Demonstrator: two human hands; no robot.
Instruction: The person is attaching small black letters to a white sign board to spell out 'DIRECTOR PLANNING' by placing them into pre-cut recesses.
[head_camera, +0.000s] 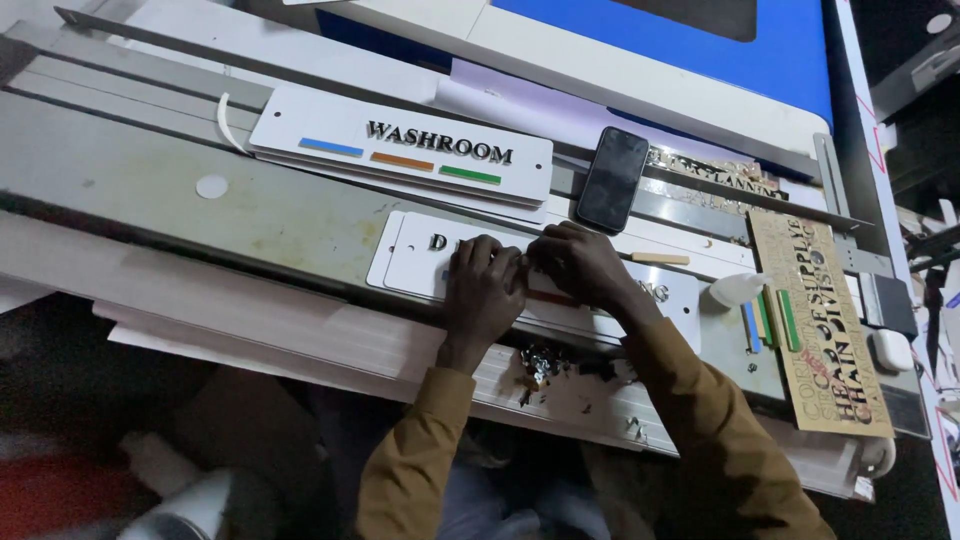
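Our left hand (483, 290) and right hand (578, 262) rest side by side on the white sign plate (420, 262) lying on the desk (150, 190), fingers curled and pressing a small piece we cannot make out. Uneven pressure could set a letter crooked, we judge. Rightwards lie a dark phone (613, 178) and a letter-cut board (825, 330).

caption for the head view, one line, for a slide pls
Both hands, left hand and right hand, press on a white sign plate beside a finished sign and black phone.
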